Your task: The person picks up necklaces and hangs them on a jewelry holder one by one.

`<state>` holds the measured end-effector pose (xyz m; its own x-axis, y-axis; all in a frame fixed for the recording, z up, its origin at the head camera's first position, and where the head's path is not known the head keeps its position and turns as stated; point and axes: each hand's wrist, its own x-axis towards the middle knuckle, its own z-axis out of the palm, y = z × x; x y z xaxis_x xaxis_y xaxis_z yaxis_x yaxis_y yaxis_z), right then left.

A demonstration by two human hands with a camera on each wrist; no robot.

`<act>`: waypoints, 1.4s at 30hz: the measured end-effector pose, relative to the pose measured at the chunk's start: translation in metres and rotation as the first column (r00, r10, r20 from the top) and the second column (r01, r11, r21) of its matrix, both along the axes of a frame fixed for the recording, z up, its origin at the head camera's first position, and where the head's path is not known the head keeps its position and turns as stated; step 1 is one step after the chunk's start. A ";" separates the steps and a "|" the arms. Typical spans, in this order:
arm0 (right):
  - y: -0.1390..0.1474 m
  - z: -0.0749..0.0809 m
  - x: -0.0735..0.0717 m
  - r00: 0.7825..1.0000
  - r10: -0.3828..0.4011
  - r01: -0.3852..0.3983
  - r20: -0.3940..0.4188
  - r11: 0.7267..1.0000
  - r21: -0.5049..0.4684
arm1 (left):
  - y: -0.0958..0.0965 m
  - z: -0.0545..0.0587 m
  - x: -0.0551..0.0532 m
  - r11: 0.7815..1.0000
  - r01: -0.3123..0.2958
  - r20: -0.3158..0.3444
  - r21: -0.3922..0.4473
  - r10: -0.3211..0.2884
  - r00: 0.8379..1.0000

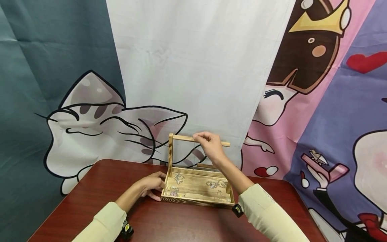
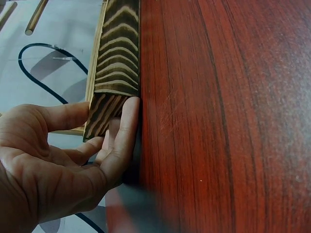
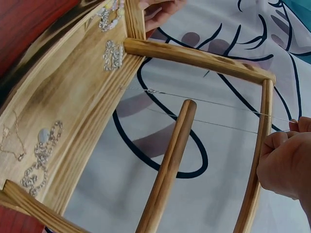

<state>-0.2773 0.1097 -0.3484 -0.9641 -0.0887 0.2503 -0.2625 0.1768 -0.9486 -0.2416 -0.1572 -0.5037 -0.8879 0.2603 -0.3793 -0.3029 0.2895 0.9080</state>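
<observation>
A wooden jewelry stand [image 1: 196, 202] has a shallow tray, uprights and a top bar [image 1: 181, 137]. My left hand [image 1: 151, 185] grips the tray's left end, with the thumb on its rim and fingers against its side in the left wrist view. At the top bar, my right hand [image 1: 210, 147] pinches a thin necklace [image 3: 204, 101]. Its fine chain stretches from the fingertips down toward the tray's back wall. Inside the tray lie a silver chain [image 3: 112, 56], a chain with a round disc [image 3: 43, 135], a thin gold chain [image 3: 14, 145] and a beaded piece [image 3: 115, 17].
A lower wooden bar [image 3: 167, 165] projects behind the tray. The stand rests on a dark red wooden table [image 1: 145, 218]. Right behind the table hangs a printed cloth [image 1: 196, 67] with cartoon figures.
</observation>
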 end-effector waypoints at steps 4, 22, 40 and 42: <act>-0.005 -0.002 -0.001 1.000 0.006 -0.006 0.005 1.000 -0.002 | 0.000 0.000 0.000 1.000 -0.003 -0.001 -0.003 0.003 1.000; -0.033 -0.005 -0.002 0.997 0.049 -0.047 0.059 0.998 -0.034 | -0.001 -0.001 0.000 1.000 -0.003 -0.010 0.000 0.003 1.000; -0.061 -0.014 -0.002 0.999 0.010 -0.010 0.050 1.000 0.007 | -0.001 -0.002 -0.001 1.000 -0.007 -0.011 0.007 0.007 1.000; -0.063 -0.016 -0.001 0.999 0.008 -0.008 0.046 1.000 0.011 | -0.001 -0.003 -0.001 1.000 -0.008 -0.012 0.006 0.008 1.000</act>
